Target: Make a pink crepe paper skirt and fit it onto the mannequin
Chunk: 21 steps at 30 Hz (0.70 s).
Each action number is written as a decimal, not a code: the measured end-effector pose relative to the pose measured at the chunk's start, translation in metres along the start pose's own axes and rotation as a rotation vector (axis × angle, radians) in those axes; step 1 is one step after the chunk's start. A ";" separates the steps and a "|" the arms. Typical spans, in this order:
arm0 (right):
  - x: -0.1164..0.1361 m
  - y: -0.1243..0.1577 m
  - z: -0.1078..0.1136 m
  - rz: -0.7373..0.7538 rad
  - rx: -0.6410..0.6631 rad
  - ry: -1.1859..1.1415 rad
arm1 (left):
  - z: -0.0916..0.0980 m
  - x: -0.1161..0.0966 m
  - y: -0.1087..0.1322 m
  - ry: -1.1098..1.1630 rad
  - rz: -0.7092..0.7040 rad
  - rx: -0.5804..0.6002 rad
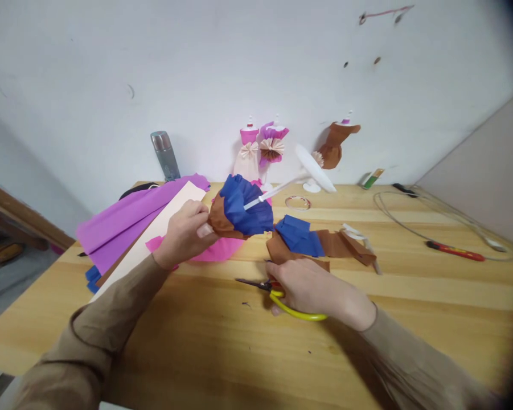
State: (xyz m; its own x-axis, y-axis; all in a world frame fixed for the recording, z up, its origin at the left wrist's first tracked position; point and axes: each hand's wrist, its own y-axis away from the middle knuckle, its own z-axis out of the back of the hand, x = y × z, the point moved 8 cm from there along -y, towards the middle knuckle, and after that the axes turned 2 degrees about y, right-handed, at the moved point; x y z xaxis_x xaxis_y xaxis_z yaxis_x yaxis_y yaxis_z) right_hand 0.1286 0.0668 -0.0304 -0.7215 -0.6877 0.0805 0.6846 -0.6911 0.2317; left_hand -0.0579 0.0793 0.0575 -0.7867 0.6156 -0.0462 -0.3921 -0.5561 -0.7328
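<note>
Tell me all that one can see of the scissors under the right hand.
The scissors have yellow handle loops, a bit of orange near the pivot, and thin dark blades, which look like metal. The blades are closed and point left. They lie flat on the wooden table. The right hand covers most of the handles and seems to grip them.

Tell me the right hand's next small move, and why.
Probably close the right hand around the scissors and lift them toward the paper bundle: the scissors lie flat on the table under that hand, blades pointing left, while the left hand holds the blue and brown bundle up.
</note>
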 end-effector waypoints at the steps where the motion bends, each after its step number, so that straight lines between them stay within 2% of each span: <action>1: 0.000 -0.001 -0.001 -0.003 0.000 0.003 | 0.003 -0.004 0.001 -0.049 -0.024 -0.053; 4: 0.002 -0.001 -0.001 -0.013 -0.001 0.013 | 0.010 -0.017 0.004 -0.191 -0.104 -0.206; 9: 0.005 0.000 0.002 0.003 -0.017 0.012 | 0.010 -0.024 0.006 -0.293 -0.153 -0.258; 13: 0.005 -0.001 0.000 -0.022 -0.019 0.021 | 0.008 -0.024 0.006 -0.308 -0.131 -0.233; 17: 0.005 -0.002 0.003 -0.036 -0.017 0.004 | 0.003 -0.014 0.005 -0.110 0.003 -0.139; 21: -0.019 0.005 0.020 -0.091 -0.032 -0.041 | 0.000 -0.006 0.007 -0.003 0.088 -0.099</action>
State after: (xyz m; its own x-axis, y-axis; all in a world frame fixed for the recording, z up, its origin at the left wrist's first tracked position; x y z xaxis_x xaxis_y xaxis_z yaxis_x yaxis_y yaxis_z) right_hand 0.1439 0.0807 -0.0115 -0.7843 -0.6122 0.1006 0.6182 -0.7576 0.2092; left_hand -0.0558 0.0718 0.0532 -0.8175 0.5652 -0.1112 -0.2730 -0.5501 -0.7892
